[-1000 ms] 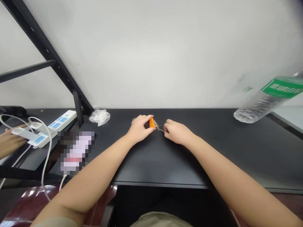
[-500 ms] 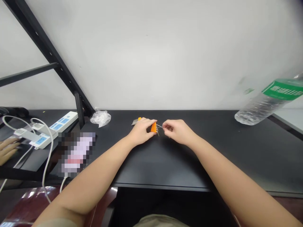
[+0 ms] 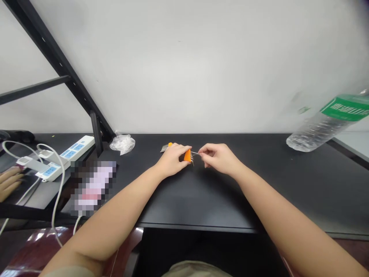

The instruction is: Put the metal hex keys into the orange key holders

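Observation:
An orange hex key holder (image 3: 187, 156) is gripped in my left hand (image 3: 172, 159), just above the black table, with the fingers wrapped over it and hiding its middle. From its left end juts a row of straight metal hex key ends (image 3: 164, 148). Short bent ends (image 3: 192, 160) poke out on the right. My right hand (image 3: 218, 158), beside the holder, has thumb and forefinger pinched on the tip of a thin hex key (image 3: 195, 153) that spans the small gap between the hands.
Crumpled clear plastic (image 3: 122, 144) lies at the back left. Further left are a white power strip (image 3: 70, 154) with cables, a pixelated phone-like object (image 3: 93, 188) and another person's hand (image 3: 10, 184). A black metal frame (image 3: 62, 67) rises there. A clear bottle (image 3: 323, 125) leans at right.
My right hand has shifted slightly, and the thin hex key in it now lies at a flatter angle. My left hand and the holder are almost still.

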The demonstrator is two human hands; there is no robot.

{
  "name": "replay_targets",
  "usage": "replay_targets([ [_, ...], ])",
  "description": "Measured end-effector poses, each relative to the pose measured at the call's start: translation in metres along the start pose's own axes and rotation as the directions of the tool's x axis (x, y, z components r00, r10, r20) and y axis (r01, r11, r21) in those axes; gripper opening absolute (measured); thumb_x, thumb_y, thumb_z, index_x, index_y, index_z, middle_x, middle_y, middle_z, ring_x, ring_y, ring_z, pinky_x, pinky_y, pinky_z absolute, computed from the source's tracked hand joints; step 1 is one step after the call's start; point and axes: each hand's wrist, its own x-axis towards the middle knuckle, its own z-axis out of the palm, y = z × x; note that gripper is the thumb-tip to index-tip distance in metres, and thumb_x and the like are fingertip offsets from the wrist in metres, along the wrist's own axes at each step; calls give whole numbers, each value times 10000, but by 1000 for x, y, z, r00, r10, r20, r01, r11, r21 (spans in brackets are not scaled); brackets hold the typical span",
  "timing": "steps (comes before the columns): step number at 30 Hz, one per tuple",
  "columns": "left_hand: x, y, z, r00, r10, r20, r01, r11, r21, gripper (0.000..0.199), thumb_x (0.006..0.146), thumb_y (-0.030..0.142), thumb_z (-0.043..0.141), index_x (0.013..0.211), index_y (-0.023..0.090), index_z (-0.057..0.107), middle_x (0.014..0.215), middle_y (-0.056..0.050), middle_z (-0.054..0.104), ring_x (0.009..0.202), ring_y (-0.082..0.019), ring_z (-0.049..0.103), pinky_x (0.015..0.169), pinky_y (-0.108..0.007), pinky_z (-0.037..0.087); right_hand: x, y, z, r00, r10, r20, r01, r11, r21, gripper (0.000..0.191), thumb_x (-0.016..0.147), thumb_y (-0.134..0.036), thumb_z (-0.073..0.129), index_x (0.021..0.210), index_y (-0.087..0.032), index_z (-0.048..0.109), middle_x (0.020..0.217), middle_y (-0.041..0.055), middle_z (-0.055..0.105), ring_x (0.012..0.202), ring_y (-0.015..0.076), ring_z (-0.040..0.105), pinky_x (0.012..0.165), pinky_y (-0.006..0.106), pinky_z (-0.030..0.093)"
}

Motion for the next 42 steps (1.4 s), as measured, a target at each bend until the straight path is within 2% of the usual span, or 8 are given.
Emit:
replay_targets([
  [10, 0, 1, -1, 1000, 1, 15, -1, 1000, -12, 553, 838, 247, 727, 1377, 244, 604, 1184, -70, 702, 1076, -241, 621, 979, -421, 510, 1, 4, 2, 999, 42, 23, -44, 994, 104, 113, 868, -316, 660, 866, -219, 718, 641, 8, 690, 565, 179, 672, 573, 305, 547],
  [16, 1, 7, -4, 997, 67, 22, -66, 997, -50, 495, 833, 275, 748, 1314, 257, 632, 1127, -56, 715, 1062, -233, 633, 988, -427, 488, 5, 1, 8, 992, 98, 82, -126, 860, 494, 341, 805, -489, 794, 892, -170, 711, 708, 50, 714, 558, 169, 654, 556, 319, 559],
  [22, 3, 22, -7, 996, 85, 12, -84, 995, -60, 405, 861, 362, 752, 1237, 249, 653, 1052, -58, 705, 1025, -235, 620, 978, -419, 475, 8, 6, 22, 994, 107, 3, -90, 824, 559, 402, 763, -552, 827, 815, -209, 625, 575, -39, 581, 454, 98, 464, 453, 248, 357],
  [27, 2, 26, -5, 998, 52, 39, -51, 998, -21, 357, 870, 339, 735, 1209, 255, 661, 981, -52, 695, 960, -248, 616, 939, -432, 480, 13, 21, 25, 996, 89, -11, -80, 936, 344, 426, 863, -632, 683, 797, -219, 605, 572, -39, 532, 510, 128, 463, 515, 274, 386],
  [30, 0, 20, -3, 1000, 14, -2, -14, 999, -32, 575, 868, 317, 737, 1411, 261, 559, 1047, -58, 709, 972, -248, 619, 925, -424, 495, 18, 37, 20, 991, -47, -125, 39, 997, -69, 311, 968, -498, 572, 945, -221, 710, 861, 42, 669, 770, 195, 615, 736, 345, 506],
  [34, 0, 14, -4, 998, -9, -64, 4, 998, -69, 517, 892, 325, 732, 1390, 297, 594, 1160, -38, 733, 1002, -225, 635, 948, -410, 505, 20, 48, 17, 980, -197, 31, 183, 827, -532, 266, 952, -293, 596, 1178, -254, 731, 1239, 108, 634, 1102, 270, 580, 967, 417, 472],
  [37, 1, 12, -5, 995, -9, -98, 1, 996, -85, 372, 891, 342, 745, 1254, 282, 687, 1167, -26, 748, 1000, -213, 659, 964, -404, 504, 18, 43, 21, 976, -168, 138, 218, 736, -642, 220, 986, -233, 531, 1050, -228, 742, 1103, 111, 661, 999, 245, 584, 929, 379, 469],
  [42, 2, 13, -7, 996, -13, -87, 6, 996, -85, 321, 880, 341, 753, 1193, 280, 712, 1147, -21, 757, 1002, -211, 675, 962, -403, 511, 11, 28, 26, 990, -41, 133, 126, 667, -735, 112, 913, -192, 576, 874, -191, 680, 913, 123, 663, 828, 240, 606, 735, 336, 448],
])
